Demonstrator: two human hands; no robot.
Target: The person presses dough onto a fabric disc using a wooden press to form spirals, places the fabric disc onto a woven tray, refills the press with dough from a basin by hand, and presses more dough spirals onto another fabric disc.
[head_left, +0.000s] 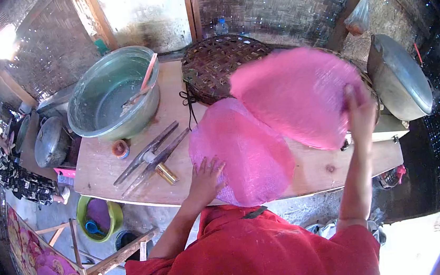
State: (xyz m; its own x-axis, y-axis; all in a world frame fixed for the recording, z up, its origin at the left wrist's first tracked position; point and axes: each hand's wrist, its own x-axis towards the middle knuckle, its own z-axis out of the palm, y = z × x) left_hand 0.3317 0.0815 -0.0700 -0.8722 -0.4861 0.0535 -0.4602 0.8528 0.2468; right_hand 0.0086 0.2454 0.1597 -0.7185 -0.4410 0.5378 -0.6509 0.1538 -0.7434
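My left hand [207, 181] lies with its fingers spread on the left edge of a round pink sheet [248, 156], which rests on the wooden table near its front edge. Up at the right, my right hand [357, 104] is at the right edge of a second pink sheet [295, 95], blurred by motion; its fingers seem pressed on that edge. This second sheet is over a woven basket tray and partly overlaps the far side of the first one.
On the table [96, 176] stand a large green basin [83, 119] with a pink-handled tool, a small jar [120, 148], wooden sticks [145, 154] and a woven tray [213, 66]. A metal pot [399, 77] stands right. A person [25, 177] is at far left.
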